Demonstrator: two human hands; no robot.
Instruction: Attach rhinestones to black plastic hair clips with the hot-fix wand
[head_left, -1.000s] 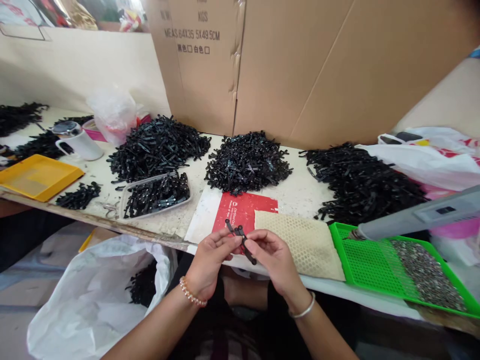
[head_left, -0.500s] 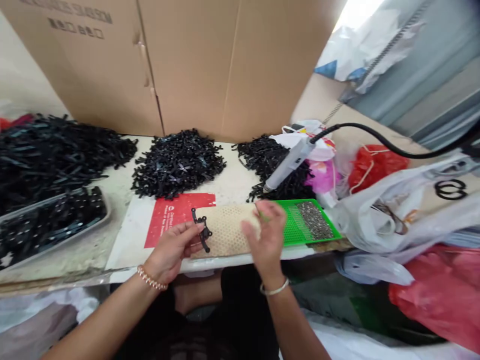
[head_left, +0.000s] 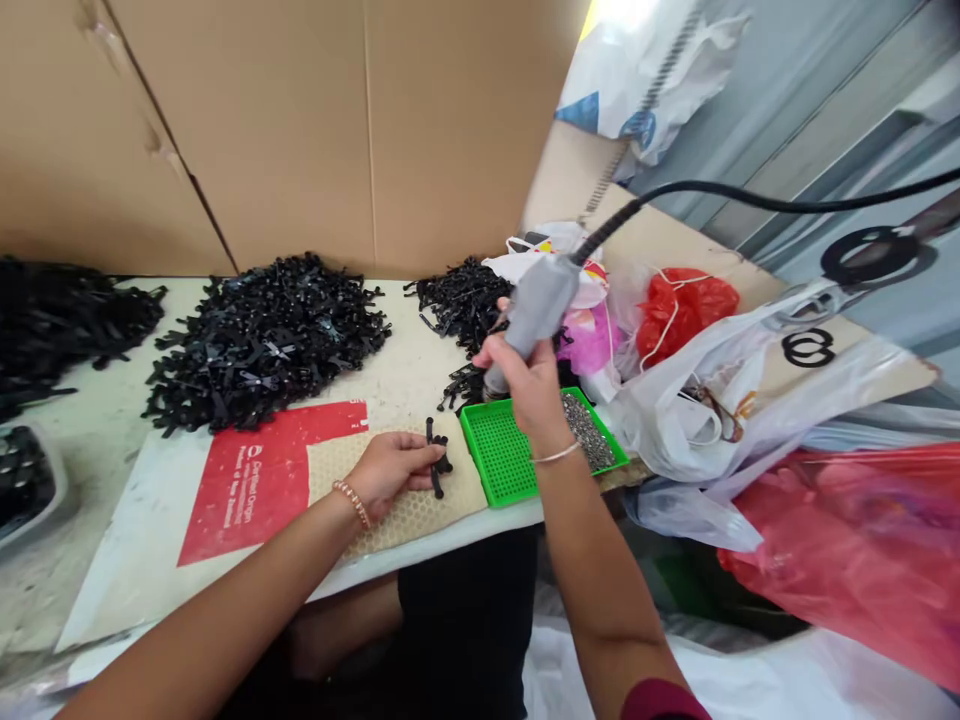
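A small black plastic part (head_left: 437, 460) with branching arms is pinched in my left hand (head_left: 394, 468), above a tan honeycomb-patterned mat (head_left: 427, 515). My right hand (head_left: 531, 385) is wrapped round a grey electric screwdriver (head_left: 541, 300), whose cord leaves its upper end. The screwdriver's tip points down and left, close to the far edge of a green tray (head_left: 499, 455). Small metal screws (head_left: 589, 430) lie heaped at the tray's right end, partly hidden by my right wrist.
Piles of black parts lie at left (head_left: 67, 320), centre (head_left: 270, 335) and behind the screwdriver (head_left: 465, 300). A white bin (head_left: 56, 480) stands at far left. Plastic bags (head_left: 697, 410) crowd the right side. A cardboard sheet (head_left: 300, 130) rises behind the table.
My right hand has moved up and taken hold of the screwdriver, which was hanging free. My left hand still holds the black part. The view has swung to the right.
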